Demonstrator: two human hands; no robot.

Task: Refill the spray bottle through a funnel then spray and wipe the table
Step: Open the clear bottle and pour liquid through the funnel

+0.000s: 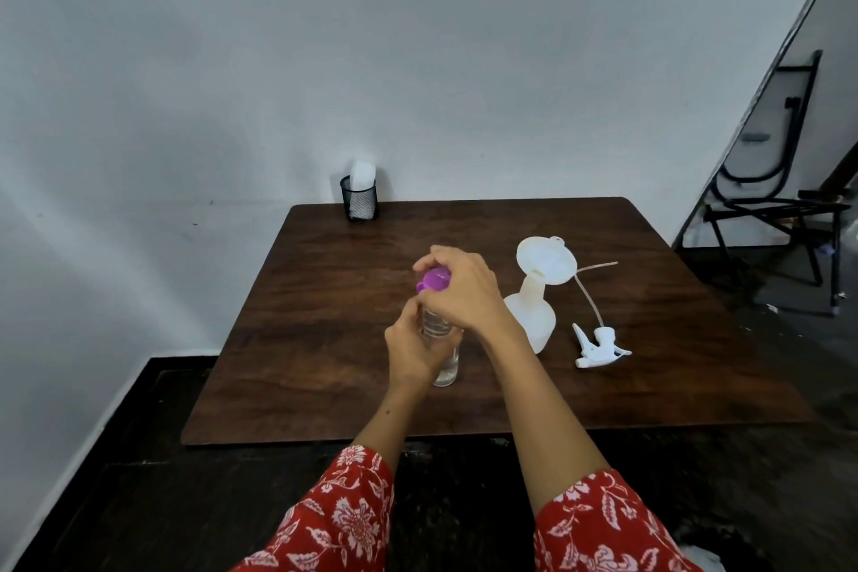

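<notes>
A: Starting with the biggest thing, what is there?

B: A dark wooden table (650,386) stands against a pale wall, and everything else sits on it. To the right of it, on the floor, a black folding chair (770,200) leans by the wall

A: And the person?

B: Two bare forearms reach in from the bottom edge, with red flowered sleeves (339,520) at the elbows. Both hands meet over the middle of the table

A: What are they doing?

B: The left hand (411,346) is wrapped around the body of a clear water bottle (441,341), which stands upright on the table. The right hand (464,288) is closed over its purple cap (435,280), fingers curled around the top

A: Where is the spray bottle?

B: The white spray bottle (534,320) stands just to the right of the right wrist, with its top off. A white funnel (545,262) sits in its neck, tilted a little

A: And the spray part?

B: The white trigger head (599,346) lies on its side on the table, near the spray bottle's right, apart from it. Its thin tube (589,293) curves up toward the funnel

A: Anything smaller?

B: A black mesh cup (359,199) at the far edge, with something white (362,174) sticking out of it; I cannot tell what it is
</notes>
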